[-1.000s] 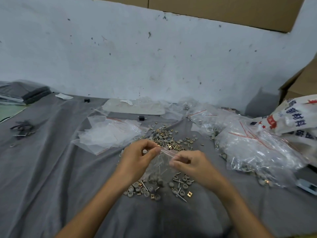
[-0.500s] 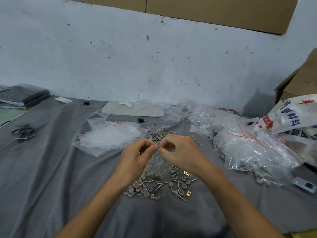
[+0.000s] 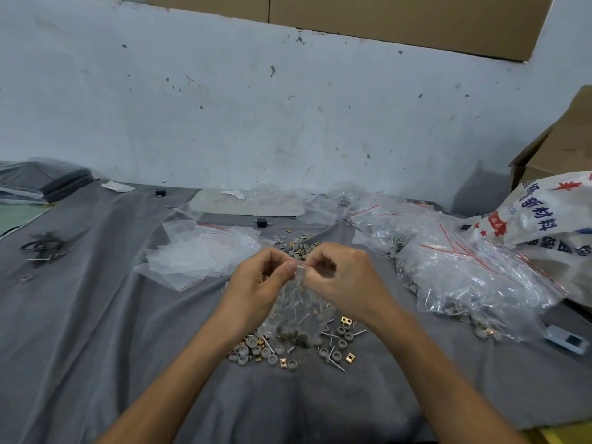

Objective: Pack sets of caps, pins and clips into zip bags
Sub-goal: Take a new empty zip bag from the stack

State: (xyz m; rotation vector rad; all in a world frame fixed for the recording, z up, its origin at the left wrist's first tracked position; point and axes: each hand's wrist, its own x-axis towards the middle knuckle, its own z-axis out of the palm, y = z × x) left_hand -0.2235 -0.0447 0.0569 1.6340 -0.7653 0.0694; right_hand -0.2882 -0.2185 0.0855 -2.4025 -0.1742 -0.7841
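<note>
A small clear zip bag (image 3: 296, 310) hangs between my hands, with grey caps and thin pins inside. My left hand (image 3: 256, 285) pinches the bag's top edge on the left. My right hand (image 3: 344, 280) pinches the same red-lined top edge on the right, close to the left fingers. Beneath the bag, loose grey caps (image 3: 246, 349), pins (image 3: 333, 363) and brass clips (image 3: 347, 321) lie scattered on the grey cloth (image 3: 96, 331). More loose parts (image 3: 301, 243) lie beyond my hands.
A heap of empty zip bags (image 3: 201, 251) lies to the left. Filled bags (image 3: 471, 280) pile up on the right, beside a printed white sack (image 3: 541, 216). A small grey device (image 3: 567, 341) sits at the right edge. Black ties (image 3: 43, 245) lie far left.
My right hand has moved left along the bag's top edge until it meets my left hand. The bag now hangs from both sets of fingers, a little higher.
</note>
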